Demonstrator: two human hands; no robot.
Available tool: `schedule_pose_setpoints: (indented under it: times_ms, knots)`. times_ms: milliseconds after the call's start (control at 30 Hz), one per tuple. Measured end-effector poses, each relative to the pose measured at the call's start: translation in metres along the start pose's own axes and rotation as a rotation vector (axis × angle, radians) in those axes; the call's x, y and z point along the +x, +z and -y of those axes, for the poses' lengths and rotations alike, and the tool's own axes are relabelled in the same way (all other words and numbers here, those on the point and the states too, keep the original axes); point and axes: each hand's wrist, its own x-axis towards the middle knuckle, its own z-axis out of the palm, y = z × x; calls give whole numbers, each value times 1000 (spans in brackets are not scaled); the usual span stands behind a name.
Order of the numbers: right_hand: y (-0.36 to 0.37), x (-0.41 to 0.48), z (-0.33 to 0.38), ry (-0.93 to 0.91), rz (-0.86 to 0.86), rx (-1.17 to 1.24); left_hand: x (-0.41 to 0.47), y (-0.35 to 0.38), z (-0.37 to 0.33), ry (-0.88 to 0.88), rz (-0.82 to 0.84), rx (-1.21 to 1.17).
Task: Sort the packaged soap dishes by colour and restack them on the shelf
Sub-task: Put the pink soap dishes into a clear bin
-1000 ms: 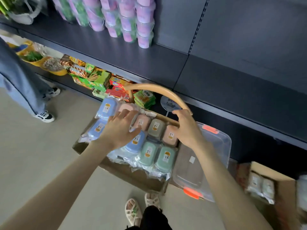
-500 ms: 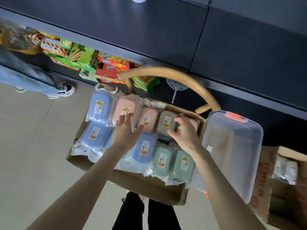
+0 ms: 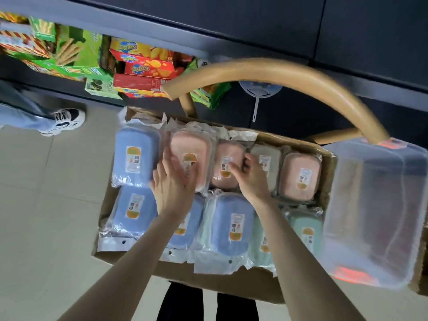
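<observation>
1. packaged soap dishes (image 3: 229,223) lie in rows in a cardboard box (image 3: 231,283).
2. left hand (image 3: 173,184), fingers straight, rests on one pink pack (image 3: 194,144).
3. right hand (image 3: 252,181) pinches the neighbouring pink pack (image 3: 223,181).

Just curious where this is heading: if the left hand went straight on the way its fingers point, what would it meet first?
Most likely the leftmost pink soap dish in the back row: the left hand points straight at it, perhaps already touching; blur hides depth.
</observation>
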Motion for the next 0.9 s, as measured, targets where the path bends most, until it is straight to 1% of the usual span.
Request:
schedule_pose_setpoints:
  times_ms: [200, 400, 533, 700, 900]
  knots:
    - [12, 16, -3, 15, -105, -14, 4, 0, 9, 13, 11, 23]
    - [11, 25, -5, 7, -145, -46, 3, 3, 8, 14, 37, -37]
    - [15, 27, -6, 40, -130, 9, 1, 2, 8, 21, 55, -69]
    - [10, 25, -13, 51, -195, 71, -1, -1, 7, 31, 75, -75]
    - [4, 20, -15, 5, -222, 152, -2, -5, 4, 42, 78, -95]
